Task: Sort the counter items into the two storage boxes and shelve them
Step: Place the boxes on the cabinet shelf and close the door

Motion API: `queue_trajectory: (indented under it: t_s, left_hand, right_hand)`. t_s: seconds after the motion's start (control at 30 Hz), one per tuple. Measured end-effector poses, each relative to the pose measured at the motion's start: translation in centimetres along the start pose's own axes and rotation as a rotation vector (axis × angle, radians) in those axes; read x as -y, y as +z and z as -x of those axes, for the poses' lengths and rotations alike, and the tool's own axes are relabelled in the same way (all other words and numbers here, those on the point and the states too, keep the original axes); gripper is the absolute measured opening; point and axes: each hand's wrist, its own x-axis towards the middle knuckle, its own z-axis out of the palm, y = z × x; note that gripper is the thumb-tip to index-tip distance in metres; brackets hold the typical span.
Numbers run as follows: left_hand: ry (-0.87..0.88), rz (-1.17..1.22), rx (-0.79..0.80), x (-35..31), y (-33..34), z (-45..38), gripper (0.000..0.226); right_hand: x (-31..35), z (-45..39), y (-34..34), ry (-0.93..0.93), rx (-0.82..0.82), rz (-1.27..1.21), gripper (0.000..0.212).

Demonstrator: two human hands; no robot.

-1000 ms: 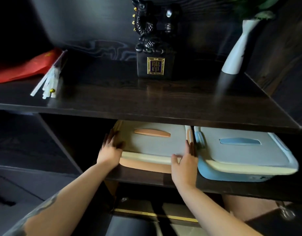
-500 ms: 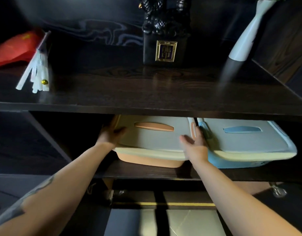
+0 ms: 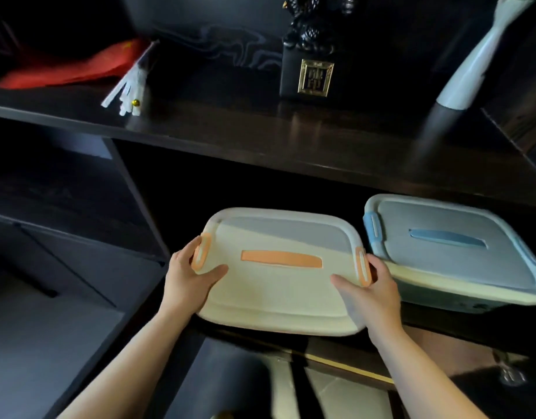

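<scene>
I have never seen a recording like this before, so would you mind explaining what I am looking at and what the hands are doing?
There is no machine here: a person wears a camera on the head, so the single picture looks forward and down at their own arms. The left hand and right hand grip the two ends of a cream storage box with an orange handle and orange side clips, its lid on. It sits on the lower shelf of a dark cabinet, beside a matching box with blue trim. On the upper shelf stand a black ornament with a gold plaque, a white vase and a red flag.
</scene>
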Motion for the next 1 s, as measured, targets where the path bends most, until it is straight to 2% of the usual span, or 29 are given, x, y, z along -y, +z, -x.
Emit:
queue_trajectory:
  t_s: [0.2,0.43,0.57,0.73,1.0]
  left_hand:
    - [-0.076,0.102,-0.173,2.3,0.2,5.7,0.081]
    - [-0.227,0.064,-0.286,6.9,-3.4,12.9,0.094]
    - [-0.342,0.117,-0.25,11.2,-5.5,17.7,0.106]
    - [-0.454,0.068,-0.219,17.1,-4.9,19.8,0.095]
    - [-0.49,-0.023,-0.094,26.0,2.4,16.1,0.091]
  right_hand:
    - [-1.2,2.2,0.2,-0.076,0.006,-0.022,0.077]
    - [-2.7,8.0,2.4,-0.145,0.134,0.074,0.083]
    - [-5.7,11.3,3.7,-0.077,0.244,0.117,0.08]
    - [-11.8,13.7,5.7,0.163,0.243,0.131,0.081]
    - [-22.3,8.6,8.6,0.179,0.213,0.265,0.082]
